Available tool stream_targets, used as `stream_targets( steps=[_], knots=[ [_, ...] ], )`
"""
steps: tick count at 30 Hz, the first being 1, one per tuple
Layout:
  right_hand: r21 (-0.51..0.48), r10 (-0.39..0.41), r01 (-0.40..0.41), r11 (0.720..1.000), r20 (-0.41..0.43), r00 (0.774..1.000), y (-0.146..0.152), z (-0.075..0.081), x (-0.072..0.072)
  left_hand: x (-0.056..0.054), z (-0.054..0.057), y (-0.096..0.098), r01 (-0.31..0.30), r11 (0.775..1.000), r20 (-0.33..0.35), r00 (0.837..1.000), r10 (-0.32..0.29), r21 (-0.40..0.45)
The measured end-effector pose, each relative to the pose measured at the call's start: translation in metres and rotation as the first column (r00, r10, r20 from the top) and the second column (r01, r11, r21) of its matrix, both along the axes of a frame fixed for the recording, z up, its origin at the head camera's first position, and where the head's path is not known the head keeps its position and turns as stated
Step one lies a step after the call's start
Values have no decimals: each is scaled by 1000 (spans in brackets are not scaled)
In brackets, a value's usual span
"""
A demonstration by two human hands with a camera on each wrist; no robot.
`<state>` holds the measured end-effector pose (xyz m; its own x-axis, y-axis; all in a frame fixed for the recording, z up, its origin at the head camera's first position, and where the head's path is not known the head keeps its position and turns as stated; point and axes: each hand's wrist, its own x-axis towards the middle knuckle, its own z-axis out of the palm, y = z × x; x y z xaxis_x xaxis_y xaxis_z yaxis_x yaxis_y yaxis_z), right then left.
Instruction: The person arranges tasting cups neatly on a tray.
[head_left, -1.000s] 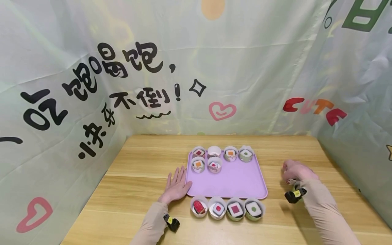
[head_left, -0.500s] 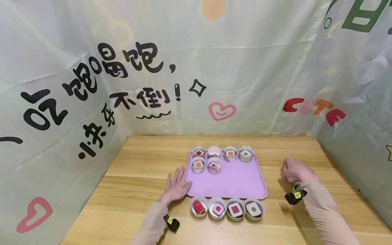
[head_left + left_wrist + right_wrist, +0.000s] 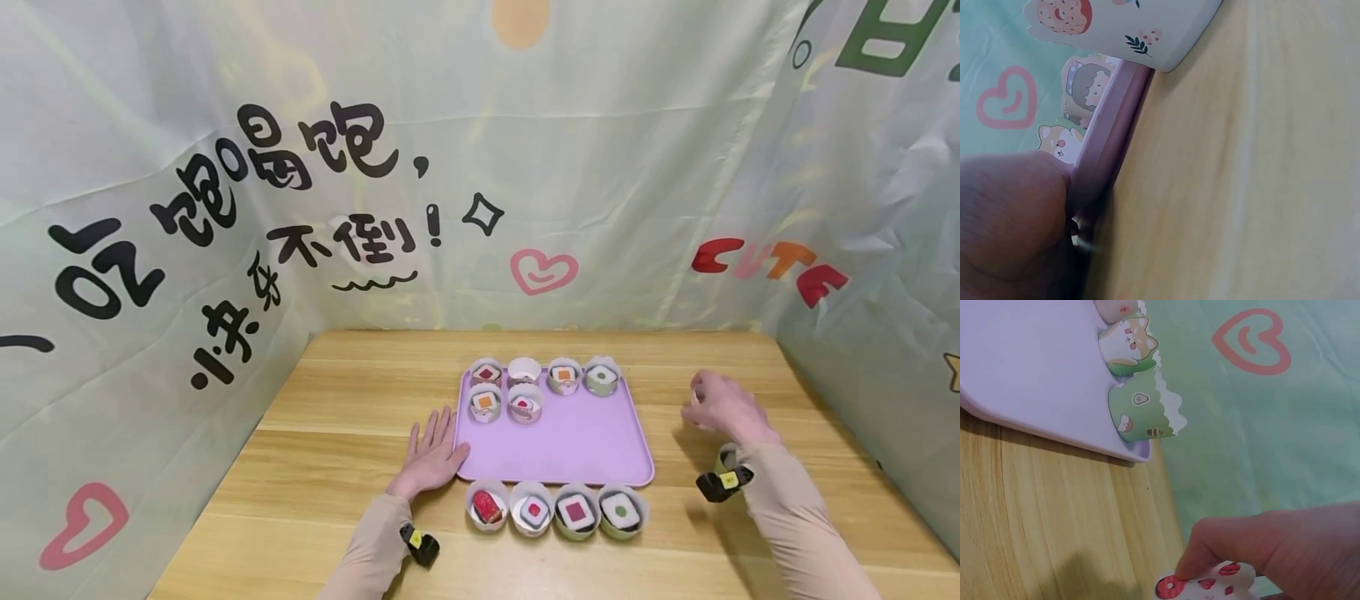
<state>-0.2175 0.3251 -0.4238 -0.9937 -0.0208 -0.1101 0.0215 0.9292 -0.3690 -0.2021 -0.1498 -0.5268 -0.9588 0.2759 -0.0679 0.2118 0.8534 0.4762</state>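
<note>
In the head view, my right hand (image 3: 726,408) is at the right of the table. It pinches a white paper baking cup (image 3: 1216,586) with red strawberry prints, which the right wrist view shows under the thumb; what the cup holds is hidden. A second, greenish baking cup (image 3: 724,458) is partly covered by the right wrist. My left hand (image 3: 431,457) lies with fingers spread on the table, its thumb at the left edge of the lilac tray (image 3: 570,454).
Several baking cups stand at the back of the tray, among them one with an orange-centred sushi piece (image 3: 486,402) and a pale one (image 3: 524,371). A row along the tray's front edge includes a cup with a green-centred piece (image 3: 620,512). A printed cloth (image 3: 600,208) hangs behind.
My right hand has risen slightly and moved a little away from me with the strawberry-print cup, uncovering more of the greenish cup by the wrist. The left hand stays put.
</note>
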Motion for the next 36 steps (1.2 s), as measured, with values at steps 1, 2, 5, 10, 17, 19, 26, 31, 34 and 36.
stream_targets(
  steps=[1, 2, 5, 10, 17, 19, 26, 31, 34, 36],
  knots=[
    [-2, 1, -1, 1000, -20, 1000, -1, 0, 0, 0, 0, 0, 1, 1000, 0, 1000, -1, 0],
    [-7, 3, -3, 1000, -38, 999, -2, 0, 1, 0, 0, 0, 1, 1000, 1, 1000, -1, 1],
    [-21, 2, -4, 1000, -103, 995, -6, 0, 2, 0, 0, -1, 4, 1000, 2, 1000, -4, 0],
    [-54, -12, 1, 999, -203, 979, -16, 1, 4, -1, -1, -1, 5, 1000, -3, 1000, -5, -8],
    [-92, -19, -9, 996, -296, 955, -26, -2, 4, -1, -1, -1, 3, 1000, -8, 1000, -3, -11],
    [-92, -16, -14, 996, -316, 949, -29, -4, 3, -1, -1, -1, 3, 1000, -3, 1000, -3, -14],
    [-91, 16, -53, 995, -366, 931, -43, -6, 2, -1, -1, -1, 4, 1000, -2, 1000, -4, -9],
    [-57, 62, -93, 994, -404, 913, -58, -7, 0, 0, 0, 0, 0, 1000, 3, 1000, 0, -11],
    [-43, 88, -115, 992, -412, 907, -68, -8, -2, 0, 0, 0, 3, 1000, 1, 1000, -3, -8],
    [-40, 103, -131, 991, -410, 906, -74, -8, -3, 0, 0, 0, 4, 1000, 5, 1000, -4, -12]
  ],
)
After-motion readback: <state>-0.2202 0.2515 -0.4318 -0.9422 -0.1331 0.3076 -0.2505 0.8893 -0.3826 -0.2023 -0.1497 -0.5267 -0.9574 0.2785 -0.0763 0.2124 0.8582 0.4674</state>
